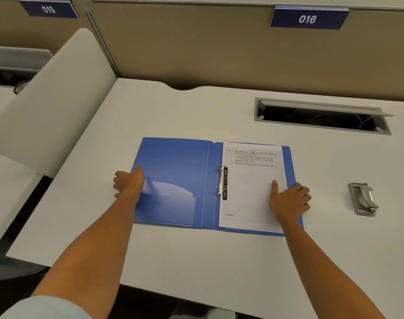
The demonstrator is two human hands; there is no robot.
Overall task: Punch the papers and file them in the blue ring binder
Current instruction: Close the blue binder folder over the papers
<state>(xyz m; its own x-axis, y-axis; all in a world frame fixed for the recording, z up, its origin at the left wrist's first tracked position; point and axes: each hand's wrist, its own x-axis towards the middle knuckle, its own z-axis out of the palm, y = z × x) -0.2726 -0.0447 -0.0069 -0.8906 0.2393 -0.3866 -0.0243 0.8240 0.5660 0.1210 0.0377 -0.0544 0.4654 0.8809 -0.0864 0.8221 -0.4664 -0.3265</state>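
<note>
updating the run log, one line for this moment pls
binder open | paper on rings | left hand on cover | right hand on paper

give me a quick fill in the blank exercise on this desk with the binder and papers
1. The blue ring binder lies ____ on the desk.
2. The papers sit on the binder's ____ half, beside the rings.
3. The hole punch lies on the desk to the ____ of the binder.
4. The left hand rests on the binder's ____ edge, the right hand on the papers.

Missing words: open; right; right; left
</note>
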